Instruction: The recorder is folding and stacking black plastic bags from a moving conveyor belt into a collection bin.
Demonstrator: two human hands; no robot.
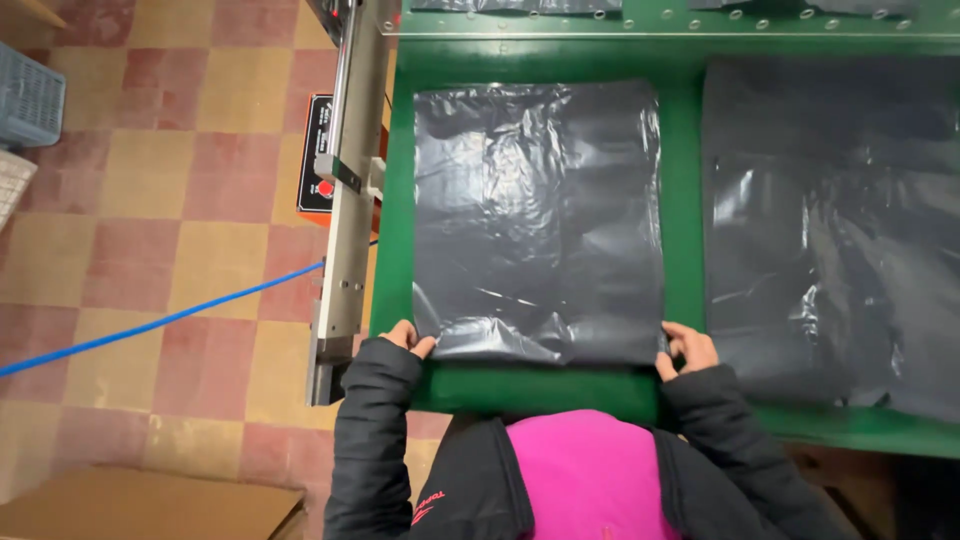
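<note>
A flat black plastic bag (538,220) lies on the green table (685,130), its near edge toward me. My left hand (410,338) pinches the bag's near left corner. At the near right corner, my right hand (685,350) grips the bag. Both arms wear black jacket sleeves, with a pink top between them.
A second, larger black plastic sheet (830,230) lies on the table to the right. A metal rail (350,190) runs along the table's left side, with a red-and-black control box (318,160). A blue cable (160,320) crosses the tiled floor. Cardboard (150,505) lies near left; a grey crate (28,95) far left.
</note>
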